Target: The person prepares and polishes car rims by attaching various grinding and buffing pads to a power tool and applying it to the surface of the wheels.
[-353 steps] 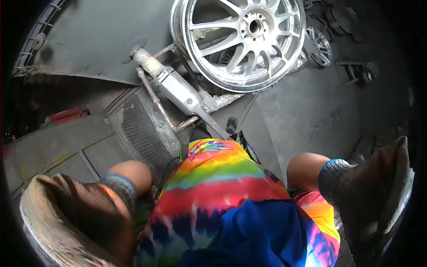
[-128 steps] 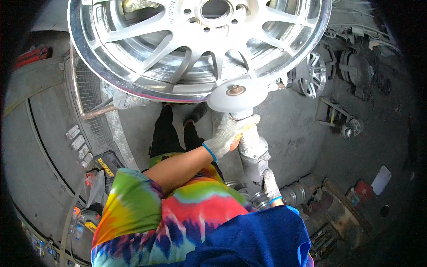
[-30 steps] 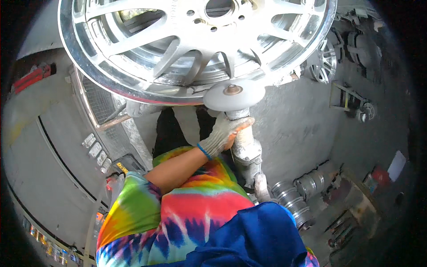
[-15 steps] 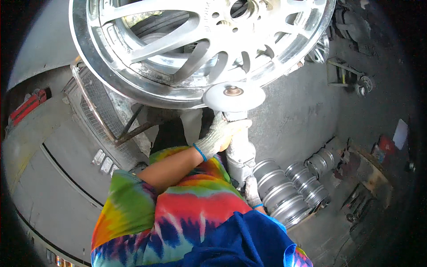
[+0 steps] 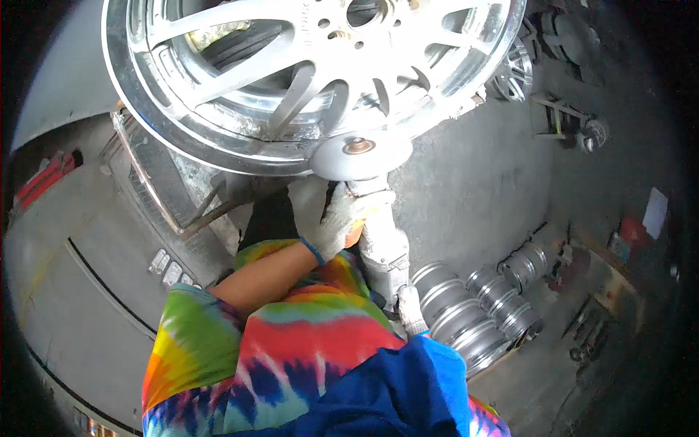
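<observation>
A large silver alloy wheel (image 5: 233, 120) with several spokes fills the top of the head view. Against its lower rim, a pale round disc (image 5: 342, 160) turns up on the head of a dusty white angle grinder (image 5: 384, 255). My left hand (image 5: 345, 218), in a pale knitted glove with a blue cuff, is closed around the grinder's neck just below the disc. Wrapped about the rear end of the body is my gloved right hand (image 5: 412, 309), partly hidden by my blue sleeve. Whether disc and rim actually touch, I cannot tell.
Rows of silver wheel barrels (image 5: 462, 309) lie on the floor at the right. A metal frame stand (image 5: 149, 175) with mesh is below the wheel on the left. Another wheel (image 5: 515, 73) and a small trolley (image 5: 561, 120) stand farther right.
The wheel, grinder and both hands appear shifted somewhat left in the view; the floor things have barely moved. Both hands keep their hold on the grinder.
</observation>
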### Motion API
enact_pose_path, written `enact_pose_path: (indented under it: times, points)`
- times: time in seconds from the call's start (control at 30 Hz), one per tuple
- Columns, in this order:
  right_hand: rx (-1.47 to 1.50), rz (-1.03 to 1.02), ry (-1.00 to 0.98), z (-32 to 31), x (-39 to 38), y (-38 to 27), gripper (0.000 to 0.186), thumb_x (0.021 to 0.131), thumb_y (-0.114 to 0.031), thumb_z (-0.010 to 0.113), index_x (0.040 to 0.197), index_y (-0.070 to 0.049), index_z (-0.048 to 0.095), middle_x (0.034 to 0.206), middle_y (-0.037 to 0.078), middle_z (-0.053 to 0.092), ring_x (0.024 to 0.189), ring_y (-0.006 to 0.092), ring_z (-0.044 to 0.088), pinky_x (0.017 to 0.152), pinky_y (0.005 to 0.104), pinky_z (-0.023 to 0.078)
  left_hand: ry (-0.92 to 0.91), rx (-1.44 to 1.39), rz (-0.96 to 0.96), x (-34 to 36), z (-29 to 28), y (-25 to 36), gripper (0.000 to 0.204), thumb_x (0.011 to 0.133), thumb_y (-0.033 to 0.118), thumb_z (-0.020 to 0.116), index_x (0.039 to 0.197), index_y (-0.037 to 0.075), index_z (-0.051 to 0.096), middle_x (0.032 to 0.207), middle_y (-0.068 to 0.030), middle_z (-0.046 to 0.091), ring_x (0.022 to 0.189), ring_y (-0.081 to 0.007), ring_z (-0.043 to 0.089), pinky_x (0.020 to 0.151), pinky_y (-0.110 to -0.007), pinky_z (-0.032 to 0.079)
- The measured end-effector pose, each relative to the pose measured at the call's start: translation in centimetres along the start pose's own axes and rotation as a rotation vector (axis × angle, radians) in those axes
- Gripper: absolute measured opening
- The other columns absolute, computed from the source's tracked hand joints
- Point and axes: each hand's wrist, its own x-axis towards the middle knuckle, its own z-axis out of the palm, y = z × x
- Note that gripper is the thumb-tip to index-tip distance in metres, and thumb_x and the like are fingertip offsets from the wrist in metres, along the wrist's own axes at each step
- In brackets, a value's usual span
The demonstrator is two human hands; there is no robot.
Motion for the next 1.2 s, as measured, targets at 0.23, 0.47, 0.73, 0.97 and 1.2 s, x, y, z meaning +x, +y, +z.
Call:
enact_pose_path:
  times: [0.23, 0.47, 0.73, 0.97, 1.2]
  points:
    - [-0.190, 0.104, 0.037, -8.5, 3.8, -2.7, 0.035, 0.087, -0.026, 0.053, 0.110, 0.001, 0.052, 0.086, 0.005, 0.053, 0.073, 0.0109, 0.044, 0.061, 0.0279, 0.041, 0.036, 0.129, 0.155, 2.5, 2.2, -4.7, 0.033, 0.079, 0.005, 0.073, 0.109, 0.003, 0.058, 0.097, -0.0062, 0.064, 0.088, -0.0145, 0.063, 0.075, -0.029, 0.053]
    - [-0.254, 0.025, 0.047, -18.0, 9.0, -5.9, 0.041, 0.087, -0.021, 0.054, 0.121, 0.001, 0.051, 0.082, 0.004, 0.055, 0.063, 0.0089, 0.047, 0.052, 0.0268, 0.042, 0.108, 0.051, 0.153, 5.5, 5.7, -8.2, 0.038, 0.085, 0.006, 0.066, 0.119, -0.001, 0.054, 0.119, -0.0120, 0.059, 0.110, -0.0209, 0.057, 0.099, -0.037, 0.044]
    - [-0.176, -0.104, 0.035, -19.6, 9.5, -8.7, 0.038, 0.087, -0.019, 0.053, 0.121, -0.003, 0.052, 0.067, -0.004, 0.048, 0.047, 0.0045, 0.037, 0.040, 0.0233, 0.031, 0.018, 0.092, 0.204, 7.6, 6.6, -9.4, 0.042, 0.074, 0.008, 0.078, 0.111, 0.001, 0.059, 0.104, -0.0069, 0.064, 0.095, -0.0166, 0.062, 0.086, -0.033, 0.050]
    - [-0.266, -0.331, 0.086, -15.3, 8.6, -1.4, 0.027, 0.092, -0.028, 0.047, 0.097, -0.003, 0.055, 0.074, 0.001, 0.048, 0.067, 0.0114, 0.041, 0.057, 0.0320, 0.039, 0.013, -0.035, 0.105, 4.9, 5.5, -6.8, 0.035, 0.075, 0.004, 0.075, 0.107, 0.002, 0.061, 0.098, -0.0068, 0.065, 0.088, -0.0150, 0.063, 0.076, -0.030, 0.053]
    - [-0.304, -0.372, 0.155, -8.0, 5.9, 4.3, 0.033, 0.094, -0.033, 0.043, 0.087, -0.002, 0.053, 0.073, 0.003, 0.047, 0.068, 0.0148, 0.041, 0.059, 0.0340, 0.038, 0.008, -0.091, 0.072, 1.9, 3.7, -3.2, 0.030, 0.075, -0.004, 0.070, 0.102, 0.004, 0.060, 0.091, -0.0050, 0.064, 0.082, -0.0152, 0.064, 0.071, -0.028, 0.053]
